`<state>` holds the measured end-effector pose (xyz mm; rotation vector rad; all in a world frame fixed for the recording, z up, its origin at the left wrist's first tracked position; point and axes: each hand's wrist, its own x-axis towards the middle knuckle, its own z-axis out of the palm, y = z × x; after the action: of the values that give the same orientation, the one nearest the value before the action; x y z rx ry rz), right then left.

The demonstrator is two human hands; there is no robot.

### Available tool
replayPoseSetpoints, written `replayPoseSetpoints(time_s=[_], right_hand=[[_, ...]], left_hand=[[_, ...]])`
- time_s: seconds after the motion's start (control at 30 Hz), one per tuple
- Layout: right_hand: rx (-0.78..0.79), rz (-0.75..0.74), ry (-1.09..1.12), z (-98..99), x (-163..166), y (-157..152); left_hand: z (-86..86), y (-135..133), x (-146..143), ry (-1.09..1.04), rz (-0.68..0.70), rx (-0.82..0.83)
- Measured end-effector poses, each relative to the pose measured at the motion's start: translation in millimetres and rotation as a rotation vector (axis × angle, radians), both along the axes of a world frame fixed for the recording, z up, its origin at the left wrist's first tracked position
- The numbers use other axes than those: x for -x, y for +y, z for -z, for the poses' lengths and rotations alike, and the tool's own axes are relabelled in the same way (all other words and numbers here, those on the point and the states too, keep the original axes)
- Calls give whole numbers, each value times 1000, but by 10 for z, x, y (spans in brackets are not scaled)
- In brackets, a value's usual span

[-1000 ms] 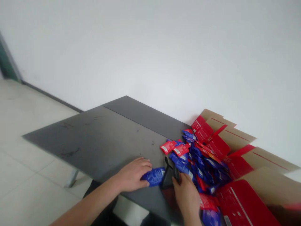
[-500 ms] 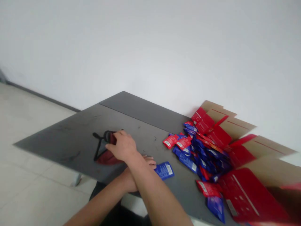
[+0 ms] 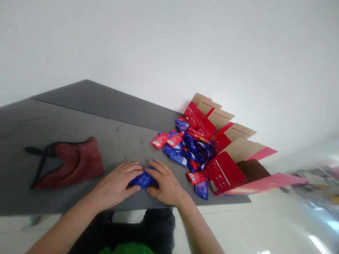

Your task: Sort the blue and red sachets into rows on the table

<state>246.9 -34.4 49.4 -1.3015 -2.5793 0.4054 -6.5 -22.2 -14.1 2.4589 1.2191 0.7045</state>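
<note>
Lying near the front edge of the grey table [image 3: 79, 116], a blue sachet [image 3: 143, 179] is gripped from both sides by the half-curled left hand [image 3: 116, 184] and right hand [image 3: 166, 183]. A red pouch [image 3: 76, 163] rests to the left, with spilled sachets [image 3: 185, 146] and an open carton [image 3: 225, 171] to the right.

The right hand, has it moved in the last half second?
Yes. The right hand left the red pouch and came back rightward toward the packet pile, onto a blue packet.
</note>
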Motion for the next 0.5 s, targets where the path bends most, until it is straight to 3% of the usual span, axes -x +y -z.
replayPoseSetpoints(time_s=[0.2,0.33,0.5], right_hand=[[-62,-46,61,111,95,99],[-147,30,81,181,69,-2],[-201,102,129,327,51,-98]], left_hand=[[-45,-32,50,70,-13,-10],[-111,106,498,172,131,62],[-73,426,1229,162,-212,56]])
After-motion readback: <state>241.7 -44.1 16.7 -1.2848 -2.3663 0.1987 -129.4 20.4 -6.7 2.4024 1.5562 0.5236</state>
